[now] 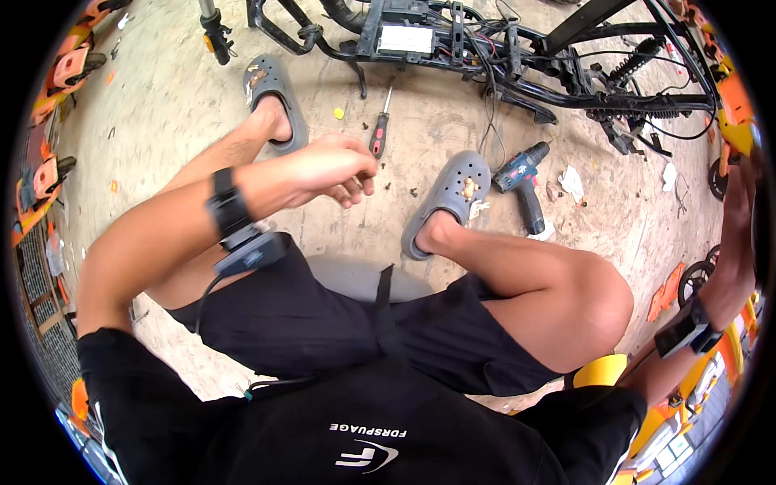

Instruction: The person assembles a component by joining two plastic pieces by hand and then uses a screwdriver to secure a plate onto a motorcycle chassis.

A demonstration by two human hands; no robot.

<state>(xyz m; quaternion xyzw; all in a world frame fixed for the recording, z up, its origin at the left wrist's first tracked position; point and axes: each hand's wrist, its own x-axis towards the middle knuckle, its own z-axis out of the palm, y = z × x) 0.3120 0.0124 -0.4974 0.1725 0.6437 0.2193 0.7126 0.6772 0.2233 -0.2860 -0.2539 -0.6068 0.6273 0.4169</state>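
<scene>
My left hand [343, 171] hangs in the air above the floor in front of my lap. Its fingers droop, loosely bent and a little apart, with nothing in them. Beyond it a screwdriver [379, 135] with a black and red handle lies on the floor, its shaft pointing away from me. A blue and black cordless drill [523, 179] rests beside my right shoe. My right arm is raised at the far right, and my right hand [753, 158] is dark and cut off by the picture's rim, so its fingers are hidden.
A black vehicle frame [517, 69] with cables and a spring shock absorber spans the far side. My grey clogs [458, 187] stand on the floor between. Crumpled white paper [571, 183], a yellow scrap [339, 113] and small dark bits lie about. Orange vehicles [69, 69] line both sides.
</scene>
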